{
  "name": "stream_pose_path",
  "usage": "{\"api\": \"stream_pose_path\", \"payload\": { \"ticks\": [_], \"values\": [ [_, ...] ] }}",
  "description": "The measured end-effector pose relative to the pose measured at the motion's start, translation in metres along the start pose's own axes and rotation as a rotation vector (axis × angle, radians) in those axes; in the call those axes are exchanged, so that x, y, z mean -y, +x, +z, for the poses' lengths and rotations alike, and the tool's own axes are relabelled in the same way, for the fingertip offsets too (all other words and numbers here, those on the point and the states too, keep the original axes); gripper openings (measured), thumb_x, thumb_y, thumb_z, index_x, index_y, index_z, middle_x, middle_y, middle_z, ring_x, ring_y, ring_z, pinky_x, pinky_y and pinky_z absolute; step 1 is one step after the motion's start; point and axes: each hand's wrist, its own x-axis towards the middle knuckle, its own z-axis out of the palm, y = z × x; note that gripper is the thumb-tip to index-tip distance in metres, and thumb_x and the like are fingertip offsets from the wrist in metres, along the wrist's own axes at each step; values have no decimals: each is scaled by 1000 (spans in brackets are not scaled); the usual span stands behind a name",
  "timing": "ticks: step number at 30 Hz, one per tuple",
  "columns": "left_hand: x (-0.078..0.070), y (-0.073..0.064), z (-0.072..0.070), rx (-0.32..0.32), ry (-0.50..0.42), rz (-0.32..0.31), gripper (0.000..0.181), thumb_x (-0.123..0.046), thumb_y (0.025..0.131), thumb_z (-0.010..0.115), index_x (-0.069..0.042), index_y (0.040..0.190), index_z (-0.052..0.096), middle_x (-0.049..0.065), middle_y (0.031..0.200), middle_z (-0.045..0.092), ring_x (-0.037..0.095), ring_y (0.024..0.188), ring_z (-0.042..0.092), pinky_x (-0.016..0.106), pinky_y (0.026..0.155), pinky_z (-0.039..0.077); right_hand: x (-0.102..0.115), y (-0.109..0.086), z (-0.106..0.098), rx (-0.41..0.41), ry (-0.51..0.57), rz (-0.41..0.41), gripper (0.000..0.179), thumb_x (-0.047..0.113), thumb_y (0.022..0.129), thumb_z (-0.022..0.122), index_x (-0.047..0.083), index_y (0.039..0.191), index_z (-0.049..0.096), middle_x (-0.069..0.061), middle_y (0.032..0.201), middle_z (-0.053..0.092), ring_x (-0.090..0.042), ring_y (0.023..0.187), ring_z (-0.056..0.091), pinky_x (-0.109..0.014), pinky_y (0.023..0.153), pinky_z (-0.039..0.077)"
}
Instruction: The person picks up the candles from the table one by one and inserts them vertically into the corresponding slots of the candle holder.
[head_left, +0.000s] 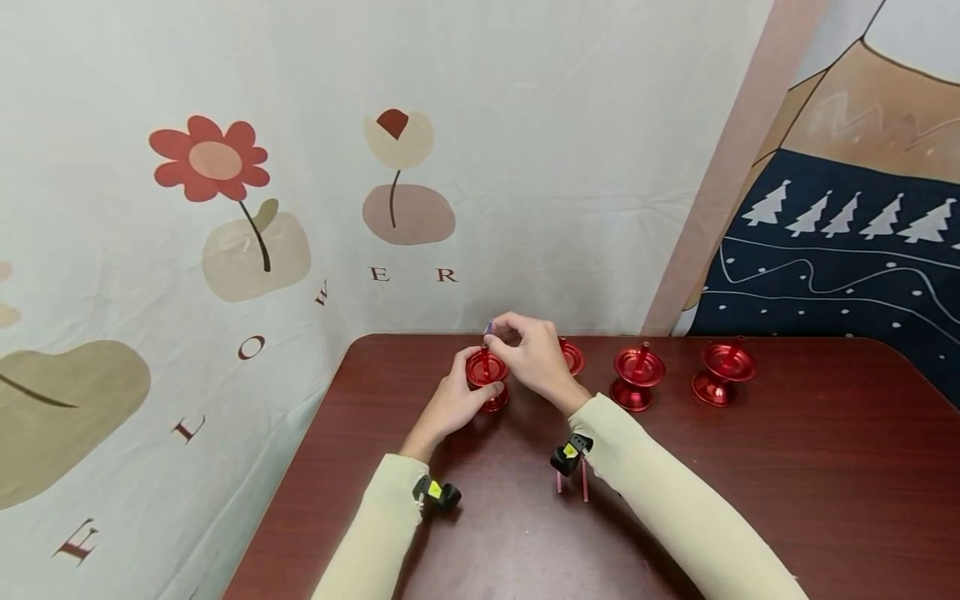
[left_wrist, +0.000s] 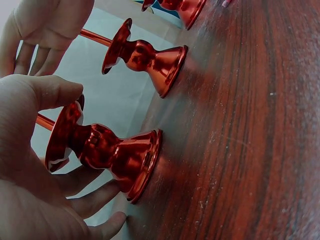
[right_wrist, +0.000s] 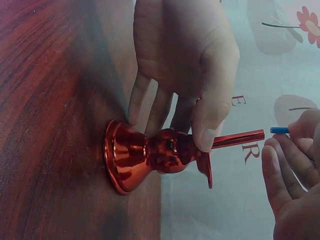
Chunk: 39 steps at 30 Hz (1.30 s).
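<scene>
My left hand (head_left: 452,402) grips a shiny red metal candle holder (head_left: 495,403) by its dish, thumb on the near rim and fingers round the far side. The holder stands upright on its flared base on the table; a thin tube (right_wrist: 240,139) rises from its dish. Just above that tube, my right hand (head_left: 536,357) pinches a short thin blue stick (right_wrist: 279,130) between thumb and fingers. In the right wrist view a small gap separates the stick's lower end from the tube's top. The rest of the stick is hidden by the fingers.
To the right, in a row along the back of the brown table (head_left: 810,483), stand a partly hidden red holder (head_left: 573,358), another holder (head_left: 639,375) and a last holder (head_left: 723,371). Two pink sticks (head_left: 585,483) lie near my right wrist. A printed cloth (head_left: 562,167) hangs behind.
</scene>
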Motion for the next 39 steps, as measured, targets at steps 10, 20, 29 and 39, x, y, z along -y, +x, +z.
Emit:
{"api": "stream_pose_path", "payload": {
  "ticks": [10, 20, 29, 39],
  "values": [
    [29, 18, 12, -27, -4, -38, 88, -46, 96, 83, -22, 166, 36, 9, 146, 66, 25, 126, 67, 53, 107, 56, -3, 4, 4, 29, -70, -44, 4, 3, 97, 77, 4, 99, 80, -7, 94, 80, -21, 83, 75, -38, 77, 62],
    [43, 25, 16, -36, 3, -24, 85, -48, 96, 81, -26, 165, 36, 7, 144, 67, 25, 124, 68, 54, 106, 56, 0, 10, 0, 80, -161, -98, 5, 4, 95, 77, 3, 99, 80, -7, 94, 80, -20, 81, 74, -36, 73, 58],
    [42, 26, 16, -42, 6, -28, 85, -47, 96, 82, -26, 165, 37, 7, 143, 67, 24, 125, 68, 53, 107, 55, 0, 14, -4, 141, -191, -112, 4, 6, 99, 76, 4, 101, 80, -6, 95, 79, -20, 81, 70, -35, 74, 55],
    [43, 26, 16, -29, -4, -32, 85, -50, 96, 81, -28, 165, 36, 7, 145, 66, 25, 127, 67, 53, 108, 55, -3, 12, -3, 178, -243, -164, 3, 3, 101, 75, 5, 99, 77, -7, 98, 77, -22, 83, 70, -41, 76, 57]
  ]
}}
